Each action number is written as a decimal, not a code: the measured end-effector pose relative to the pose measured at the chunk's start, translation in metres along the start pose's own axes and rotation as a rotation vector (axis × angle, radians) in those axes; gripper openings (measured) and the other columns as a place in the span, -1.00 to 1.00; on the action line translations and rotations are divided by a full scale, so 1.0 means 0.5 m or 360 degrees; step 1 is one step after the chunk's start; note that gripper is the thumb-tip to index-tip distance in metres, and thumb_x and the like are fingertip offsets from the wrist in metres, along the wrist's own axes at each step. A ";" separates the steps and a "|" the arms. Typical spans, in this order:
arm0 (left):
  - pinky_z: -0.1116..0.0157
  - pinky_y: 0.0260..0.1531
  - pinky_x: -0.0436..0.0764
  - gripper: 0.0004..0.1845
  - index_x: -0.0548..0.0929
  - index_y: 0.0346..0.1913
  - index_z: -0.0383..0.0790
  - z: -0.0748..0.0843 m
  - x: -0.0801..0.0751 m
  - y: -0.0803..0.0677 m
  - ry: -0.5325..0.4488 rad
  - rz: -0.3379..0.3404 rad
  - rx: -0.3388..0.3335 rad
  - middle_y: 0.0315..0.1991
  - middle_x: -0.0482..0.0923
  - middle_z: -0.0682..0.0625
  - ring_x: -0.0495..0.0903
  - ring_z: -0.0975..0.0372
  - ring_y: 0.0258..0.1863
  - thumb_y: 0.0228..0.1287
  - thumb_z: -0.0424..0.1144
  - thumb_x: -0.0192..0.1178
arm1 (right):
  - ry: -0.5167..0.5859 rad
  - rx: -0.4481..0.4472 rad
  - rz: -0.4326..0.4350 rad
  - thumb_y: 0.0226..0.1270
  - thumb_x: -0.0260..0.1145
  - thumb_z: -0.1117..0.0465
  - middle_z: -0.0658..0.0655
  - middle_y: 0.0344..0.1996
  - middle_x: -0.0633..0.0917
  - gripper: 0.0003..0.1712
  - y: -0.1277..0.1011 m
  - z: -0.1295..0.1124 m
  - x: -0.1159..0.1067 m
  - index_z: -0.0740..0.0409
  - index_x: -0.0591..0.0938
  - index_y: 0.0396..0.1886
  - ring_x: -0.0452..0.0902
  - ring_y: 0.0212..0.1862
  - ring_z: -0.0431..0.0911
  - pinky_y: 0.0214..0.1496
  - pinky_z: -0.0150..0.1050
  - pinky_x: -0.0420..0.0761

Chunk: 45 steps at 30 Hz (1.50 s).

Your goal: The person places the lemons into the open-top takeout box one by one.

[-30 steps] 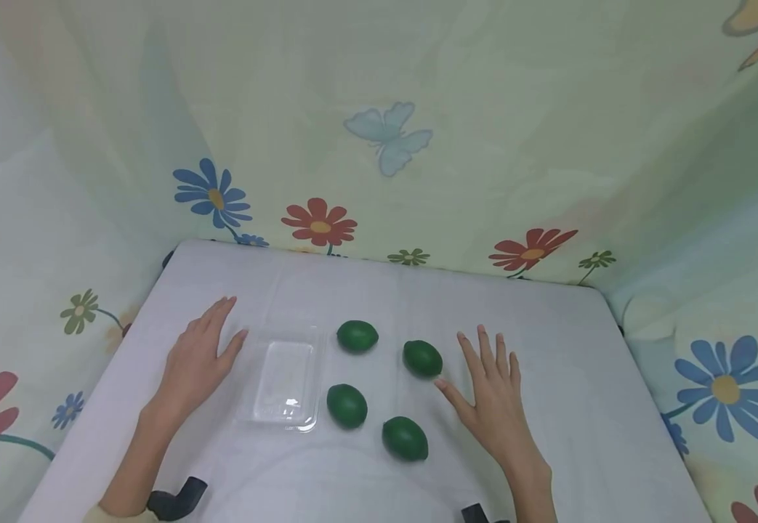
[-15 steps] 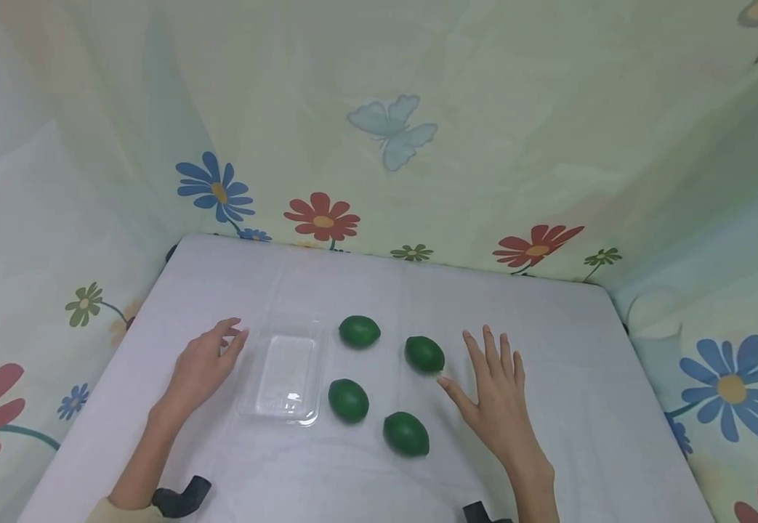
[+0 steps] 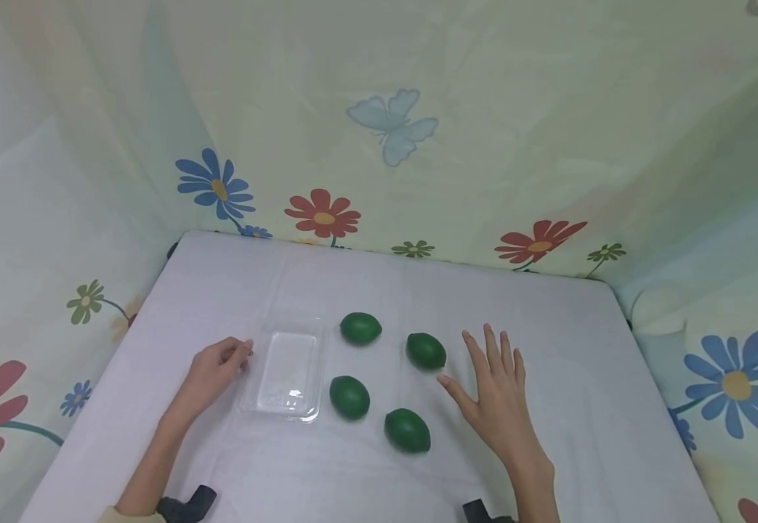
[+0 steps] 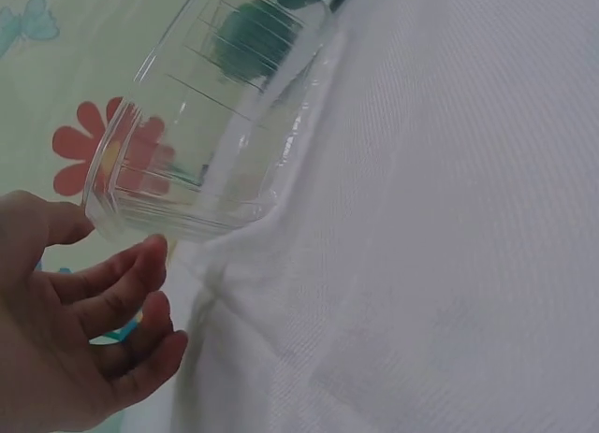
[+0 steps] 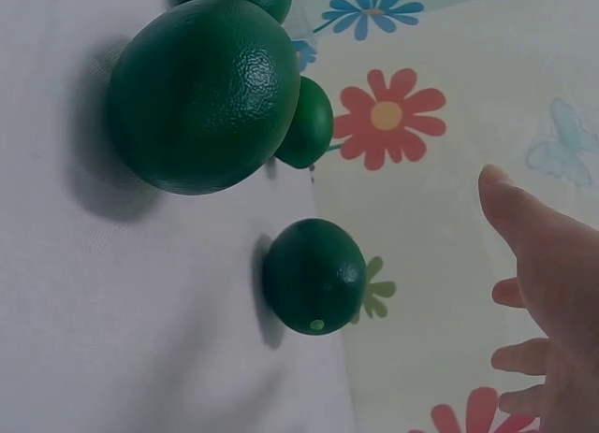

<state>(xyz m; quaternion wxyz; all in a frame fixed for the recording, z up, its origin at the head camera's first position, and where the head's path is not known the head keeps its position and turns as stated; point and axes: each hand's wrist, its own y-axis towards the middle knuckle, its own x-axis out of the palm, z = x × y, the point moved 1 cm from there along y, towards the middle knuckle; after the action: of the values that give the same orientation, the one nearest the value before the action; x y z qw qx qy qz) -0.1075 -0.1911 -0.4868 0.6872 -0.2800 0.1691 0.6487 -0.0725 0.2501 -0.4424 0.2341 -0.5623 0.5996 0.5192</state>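
Unlabelled clear tray, green limes

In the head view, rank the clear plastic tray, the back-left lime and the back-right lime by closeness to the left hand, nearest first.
1. Clear plastic tray: right beside the left hand, whose fingertips meet its left rim.
2. Back-left lime: just past the tray's far right corner.
3. Back-right lime: farther right, near the right hand's thumb.

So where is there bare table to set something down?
Bare cloth lies beyond the limes toward the flowered backdrop, and right of the right hand. It is crowded between the clear tray, beside the left hand, and that right hand.
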 end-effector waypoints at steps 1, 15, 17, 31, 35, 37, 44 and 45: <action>0.28 -0.28 0.53 -0.45 0.68 0.03 -0.34 -0.002 0.001 0.001 -0.0030 -0.0012 -0.0009 -0.36 0.69 -0.03 0.55 0.18 -0.32 0.61 0.13 -0.03 | 0.0006 0.0006 -0.0007 0.23 0.53 -0.03 0.47 0.54 0.19 -0.05 0.000 0.000 0.000 0.16 0.34 0.53 -0.04 0.56 0.50 0.44 0.50 0.00; 0.30 -0.39 0.49 -0.63 0.59 0.04 -0.39 -0.010 0.014 0.002 -0.0373 -0.0059 -0.0095 -0.53 0.53 -0.07 0.49 0.19 -0.50 0.57 -0.07 0.12 | 0.0031 0.0046 -0.0021 0.20 0.56 0.01 0.48 0.53 0.23 -0.07 -0.007 -0.003 -0.002 0.19 0.38 0.49 0.02 0.53 0.51 0.36 0.53 0.15; 0.30 -0.39 0.48 -0.64 0.58 0.01 -0.40 -0.009 0.016 0.003 -0.0399 -0.0068 -0.0101 -0.53 0.51 -0.07 0.47 0.20 -0.51 0.57 -0.09 0.12 | 0.0028 0.0045 -0.0016 0.20 0.57 0.01 0.48 0.52 0.23 -0.07 -0.008 -0.002 -0.002 0.19 0.38 0.49 0.03 0.53 0.51 0.35 0.53 0.16; 0.29 -0.43 0.48 -0.63 0.55 0.00 -0.42 -0.005 0.013 0.003 -0.0490 -0.0141 -0.0125 -0.52 0.47 0.00 0.44 0.22 -0.50 0.58 -0.08 0.08 | 0.0044 0.0053 -0.0017 0.23 0.56 0.05 0.42 0.47 0.36 -0.14 -0.017 0.001 -0.005 0.21 0.42 0.45 0.21 0.47 0.46 0.35 0.46 0.27; 0.29 -0.47 0.46 -0.63 0.55 0.00 -0.42 -0.006 0.012 0.002 -0.0495 -0.0148 -0.0127 -0.52 0.47 0.01 0.42 0.23 -0.54 0.59 -0.08 0.08 | 0.0065 0.0028 0.0013 0.23 0.57 0.09 0.34 0.39 0.49 -0.22 -0.025 0.000 -0.002 0.19 0.49 0.39 0.40 0.39 0.33 0.27 0.35 0.46; 0.29 -0.48 0.46 -0.63 0.55 -0.01 -0.41 -0.006 0.012 0.003 -0.0502 -0.0142 -0.0133 -0.52 0.47 0.00 0.42 0.24 -0.54 0.59 -0.08 0.08 | 0.0099 0.0007 0.0032 0.22 0.57 0.12 0.31 0.36 0.53 -0.27 -0.031 -0.001 0.001 0.17 0.53 0.36 0.46 0.35 0.27 0.21 0.28 0.54; 0.30 -0.49 0.46 -0.64 0.55 -0.02 -0.39 -0.013 0.016 0.009 -0.0481 -0.0128 -0.0131 -0.52 0.46 0.00 0.41 0.24 -0.55 0.59 -0.07 0.07 | 0.0201 -0.0005 -0.0034 0.21 0.58 0.14 0.21 0.32 0.58 -0.32 -0.060 -0.009 0.019 0.09 0.58 0.32 0.54 0.30 0.17 0.09 0.16 0.65; 0.30 -0.49 0.46 -0.64 0.55 -0.02 -0.39 -0.013 0.016 0.009 -0.0480 -0.0128 -0.0130 -0.53 0.46 0.00 0.41 0.24 -0.55 0.58 -0.07 0.07 | 0.0207 0.0003 -0.0056 0.21 0.58 0.12 0.19 0.32 0.58 -0.32 -0.064 -0.012 0.022 0.07 0.57 0.33 0.54 0.31 0.16 0.11 0.15 0.65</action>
<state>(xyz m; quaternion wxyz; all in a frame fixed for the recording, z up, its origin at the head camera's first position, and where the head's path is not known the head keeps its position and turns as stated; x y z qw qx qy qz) -0.1105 -0.1887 -0.4977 0.7182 -0.2139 0.0261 0.6616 -0.0443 0.2456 -0.4613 0.2045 -0.6050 0.6040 0.4767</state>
